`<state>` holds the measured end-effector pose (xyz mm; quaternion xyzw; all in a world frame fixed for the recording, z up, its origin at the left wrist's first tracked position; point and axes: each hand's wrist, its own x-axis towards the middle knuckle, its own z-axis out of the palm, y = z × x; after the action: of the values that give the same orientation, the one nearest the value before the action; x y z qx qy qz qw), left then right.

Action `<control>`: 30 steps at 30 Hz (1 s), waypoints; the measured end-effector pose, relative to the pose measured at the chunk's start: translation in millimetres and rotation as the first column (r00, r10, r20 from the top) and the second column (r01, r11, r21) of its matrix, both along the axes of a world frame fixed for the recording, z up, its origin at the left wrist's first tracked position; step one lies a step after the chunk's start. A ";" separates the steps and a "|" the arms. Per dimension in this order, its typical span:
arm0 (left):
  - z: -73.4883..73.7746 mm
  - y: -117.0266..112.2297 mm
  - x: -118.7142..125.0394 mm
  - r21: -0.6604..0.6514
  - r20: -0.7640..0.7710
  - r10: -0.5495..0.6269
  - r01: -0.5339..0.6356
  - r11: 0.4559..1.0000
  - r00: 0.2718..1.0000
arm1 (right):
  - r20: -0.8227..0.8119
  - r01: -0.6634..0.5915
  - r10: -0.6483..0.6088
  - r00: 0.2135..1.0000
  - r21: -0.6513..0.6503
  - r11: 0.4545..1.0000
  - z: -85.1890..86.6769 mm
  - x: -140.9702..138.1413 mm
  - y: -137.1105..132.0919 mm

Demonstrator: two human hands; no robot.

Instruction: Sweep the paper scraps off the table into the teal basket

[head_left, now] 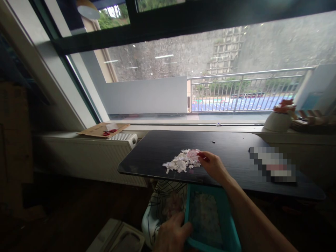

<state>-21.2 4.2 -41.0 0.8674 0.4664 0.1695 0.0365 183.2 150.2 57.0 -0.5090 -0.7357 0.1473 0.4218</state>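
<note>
A heap of white paper scraps (181, 161) lies near the front edge of the dark table (228, 140). At its right side, my right hand (211, 163) pinches a thin, pinkish scrap (193, 154) against the pile. Below the table edge stands a teal plastic basket (231, 224), with pale contents seen dimly inside. My left hand (172, 232) grips the basket's left rim, thumb over the top. Left of the basket, more pale scraps (173, 203) rest on a checked cloth (154, 210).
Red-handled scissors (109, 132) lie on brown paper (91, 130) over the radiator (105, 150). A blurred-out phone-like object (273, 164) is on the table's right. A white pot (278, 120) stands on the sill. A pale bin (112, 238) sits at lower left.
</note>
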 end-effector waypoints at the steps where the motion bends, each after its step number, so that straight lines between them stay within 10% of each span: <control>1: -2.8 0.9 -0.5 0.000 0.001 -0.008 0.008 1.000 1.000 | -0.006 -0.029 0.029 1.000 -0.001 1.000 1.2 -9.0 -0.8; 7: -5.9 1.7 -2.2 0.009 0.014 -0.024 0.024 1.000 1.000 | 0.018 -0.154 0.154 0.988 -0.011 0.988 3.2 -38.5 -9.1; 30: 36.5 -6.6 10.4 -0.141 -0.043 0.055 -0.060 0.988 0.998 | -0.059 0.047 -0.056 0.997 -0.141 0.989 -11.6 34.1 -47.3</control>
<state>-10.8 -2.4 -4.4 0.8519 0.5028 0.1198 0.0843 217.3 102.9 45.5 -0.5512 -0.6966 0.2033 0.4118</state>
